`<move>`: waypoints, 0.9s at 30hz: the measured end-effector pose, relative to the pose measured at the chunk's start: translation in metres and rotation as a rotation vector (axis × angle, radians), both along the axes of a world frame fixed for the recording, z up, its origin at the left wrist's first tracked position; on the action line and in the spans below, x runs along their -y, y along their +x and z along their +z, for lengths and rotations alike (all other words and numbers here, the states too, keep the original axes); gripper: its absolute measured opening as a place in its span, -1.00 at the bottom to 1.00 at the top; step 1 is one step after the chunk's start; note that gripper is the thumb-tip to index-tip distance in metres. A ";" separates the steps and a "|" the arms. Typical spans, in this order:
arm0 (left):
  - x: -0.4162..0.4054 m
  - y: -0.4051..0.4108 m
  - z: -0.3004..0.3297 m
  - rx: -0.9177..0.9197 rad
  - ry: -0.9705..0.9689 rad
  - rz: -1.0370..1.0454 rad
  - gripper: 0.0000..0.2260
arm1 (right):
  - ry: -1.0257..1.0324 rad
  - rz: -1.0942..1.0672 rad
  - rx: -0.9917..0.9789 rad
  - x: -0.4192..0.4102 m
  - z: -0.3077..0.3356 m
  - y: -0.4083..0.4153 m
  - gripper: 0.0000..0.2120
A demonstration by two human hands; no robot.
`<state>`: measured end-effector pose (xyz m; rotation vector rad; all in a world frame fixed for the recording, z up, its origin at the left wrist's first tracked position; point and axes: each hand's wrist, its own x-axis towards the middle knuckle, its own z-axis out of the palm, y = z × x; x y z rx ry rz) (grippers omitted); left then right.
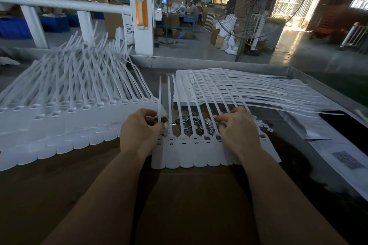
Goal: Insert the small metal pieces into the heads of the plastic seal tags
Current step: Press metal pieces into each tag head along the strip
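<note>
- Readable writing: "ABS RESIN" printed on a white sack (129, 32) standing behind the white gate post with an orange reflector (141, 16); no other text legible
- Row of white plastic seal tags joined side by side (191, 151) lies flat on the brown cardboard sheet (191, 195) in front of the person; each has a broad rounded flag, a small head with a rectangular slot, and a long thin tail running away from the viewer
- Some heads at the row's right show a dark or metallic fill in the slot; those at the left look open; too small to be sure
- Heap of small shiny metal pieces (196, 125) lies loose on the table just beyond the heads, under the tails
- Left hand (142, 131) at the row's left end, fingers curled, thumb and fingertips pinching something at the base of the leftmost tail; whether it is a metal piece or the tail itself cannot be told
- Right hand (238, 129) at the row's right end, fingers bent down into the metal pieces among the tails; whether it grasps one cannot be told
- Left: large fanned pile of white seal tags with tails sticking upward (65, 109)
- Right rear: flat stack of white seal-tag rows (249, 89), tails spreading right
- Grey metal tray-like table with raised rim (201, 62) carries all of it
- Printed paper sheets (342, 157) at the table's right edge, print blurred
- Beyond: standing wire-caged fan (258, 0)
</note>
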<state>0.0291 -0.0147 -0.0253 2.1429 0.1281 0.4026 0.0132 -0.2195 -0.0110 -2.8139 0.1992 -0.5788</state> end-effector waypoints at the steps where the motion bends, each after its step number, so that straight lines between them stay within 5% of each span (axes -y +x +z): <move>1: 0.000 0.000 0.000 -0.002 -0.002 -0.001 -0.70 | -0.022 -0.010 -0.010 -0.001 0.000 0.001 -0.74; 12: 0.000 -0.001 0.000 -0.006 -0.001 -0.011 -0.70 | -0.050 -0.044 0.051 -0.004 -0.006 0.004 -0.77; 20: -0.001 0.000 -0.001 0.000 0.004 -0.012 -0.70 | 0.291 0.087 0.249 -0.006 0.003 -0.002 -0.78; 27: -0.002 0.001 -0.002 0.001 0.008 -0.026 -0.69 | 0.286 0.132 0.189 -0.009 0.008 -0.002 -0.74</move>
